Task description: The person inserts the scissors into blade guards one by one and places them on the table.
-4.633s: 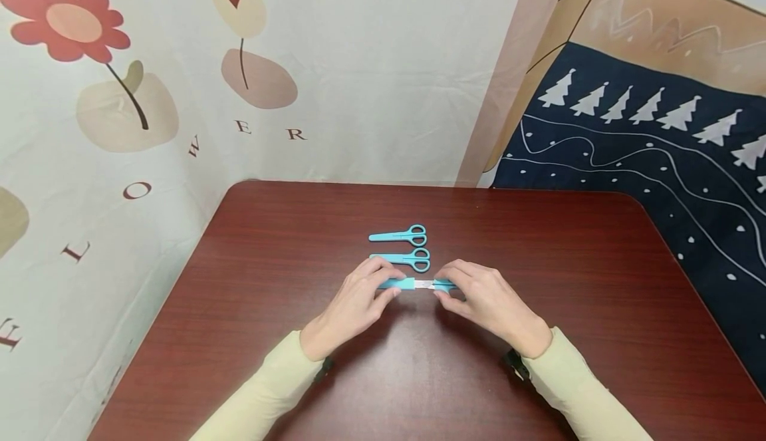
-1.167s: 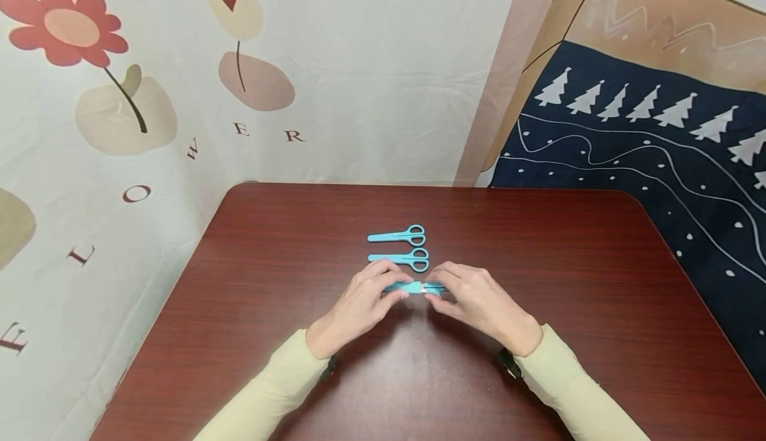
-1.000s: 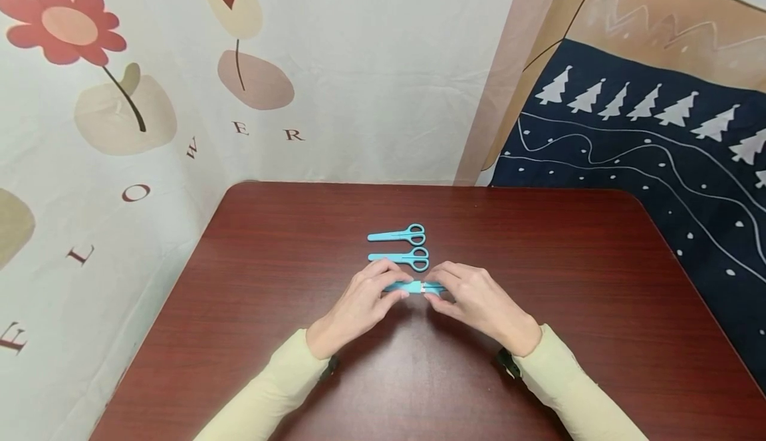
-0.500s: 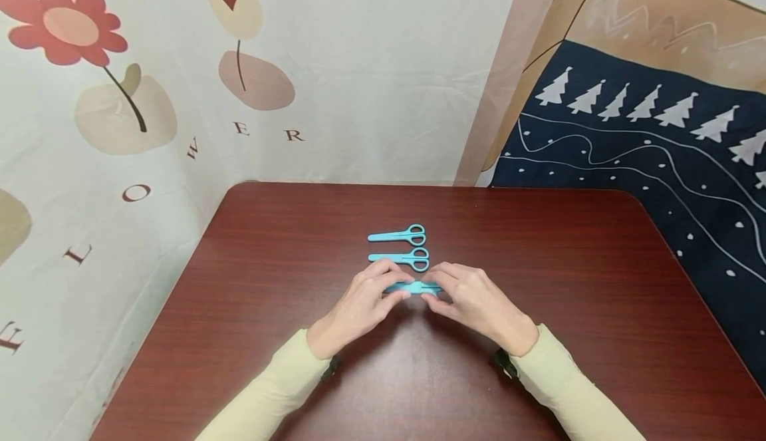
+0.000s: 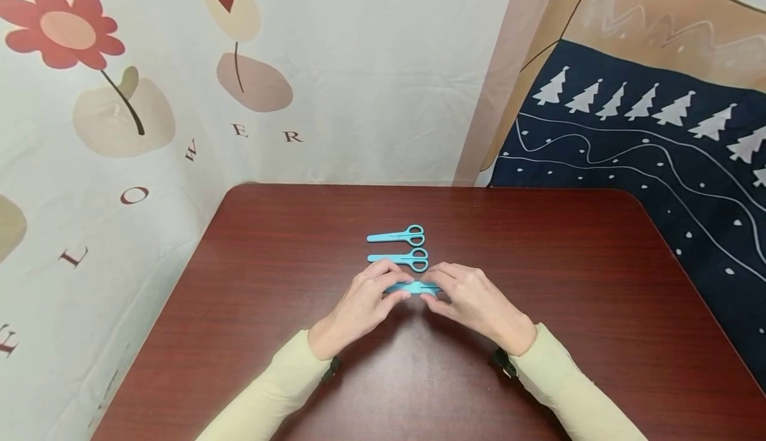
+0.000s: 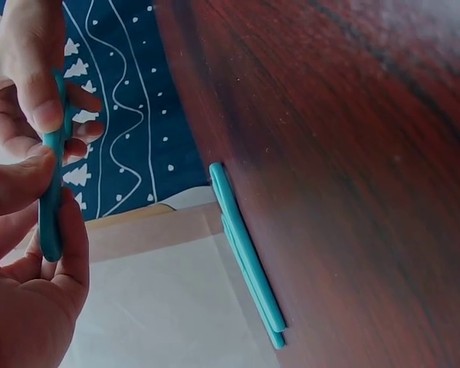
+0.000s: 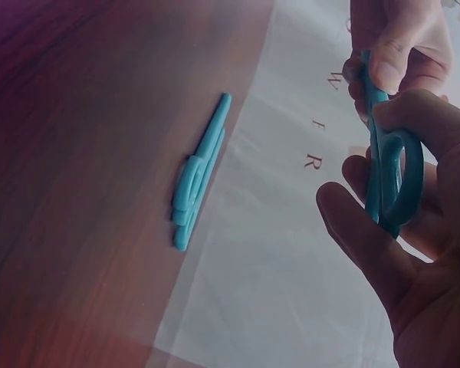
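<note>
A pair of light blue scissors is held up over the table between both hands, its blade end inside a matching blue sheath. My left hand pinches the sheath between thumb and fingers. At the other end, my right hand grips the scissors by the finger loops, which its fingers partly cover in the head view. Sheath and handle meet, and no metal blade shows between them. Just beyond the hands lie two more sheathed blue scissors, the nearer pair and the farther pair.
Everything is over a dark red-brown table with rounded far corners. Behind it hangs a white cloth printed with flowers and letters. To the right is a dark blue cloth with white trees.
Several seconds ago a stretch of metal blade showed between sheath and handle. My right hand has moved left toward my left hand, the gap has closed, and both have stayed nearly still since half a second ago.
</note>
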`<state>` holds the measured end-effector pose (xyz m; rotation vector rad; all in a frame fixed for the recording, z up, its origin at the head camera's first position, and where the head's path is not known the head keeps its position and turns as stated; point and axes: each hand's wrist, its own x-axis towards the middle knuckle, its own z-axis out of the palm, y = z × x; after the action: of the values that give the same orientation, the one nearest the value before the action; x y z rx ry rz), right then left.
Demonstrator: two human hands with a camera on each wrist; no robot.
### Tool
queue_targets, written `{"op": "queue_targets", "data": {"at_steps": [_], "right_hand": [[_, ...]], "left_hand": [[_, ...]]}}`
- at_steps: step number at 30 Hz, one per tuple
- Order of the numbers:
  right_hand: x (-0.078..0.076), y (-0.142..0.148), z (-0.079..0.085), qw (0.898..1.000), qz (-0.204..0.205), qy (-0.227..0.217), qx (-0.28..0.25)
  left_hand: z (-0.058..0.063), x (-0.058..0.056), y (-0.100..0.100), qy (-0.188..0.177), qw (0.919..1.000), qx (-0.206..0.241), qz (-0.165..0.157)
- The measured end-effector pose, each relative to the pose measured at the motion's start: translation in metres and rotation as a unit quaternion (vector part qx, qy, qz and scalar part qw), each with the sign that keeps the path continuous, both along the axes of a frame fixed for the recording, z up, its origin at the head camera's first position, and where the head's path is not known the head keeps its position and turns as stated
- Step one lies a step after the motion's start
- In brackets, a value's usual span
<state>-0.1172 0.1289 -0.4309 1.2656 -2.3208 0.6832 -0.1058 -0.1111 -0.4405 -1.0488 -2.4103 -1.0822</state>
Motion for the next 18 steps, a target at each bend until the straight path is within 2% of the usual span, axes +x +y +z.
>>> {"op": "queue_targets", "data": {"at_steps": [8, 14, 18], "right_hand": [[-0.0011, 0.0017, -0.0009, 1.0, 0.005, -0.01, 0.0], [-0.0028, 0.0017, -0.0005, 1.0, 0.005, -0.018, 0.02], [-0.0042, -0.0003, -0.002, 0.999, -0.009, -0.02, 0.034]], "left_hand": [[-0.0037, -0.0023, 0.0021, 0.026, 0.9996, 0.002, -0.007], [-0.0031, -0.0022, 0.0011, 0.017, 0.9998, -0.001, -0.007], [-0.0021, -0.0022, -0.0006, 0.012, 0.9999, -0.009, -0.003]]}}
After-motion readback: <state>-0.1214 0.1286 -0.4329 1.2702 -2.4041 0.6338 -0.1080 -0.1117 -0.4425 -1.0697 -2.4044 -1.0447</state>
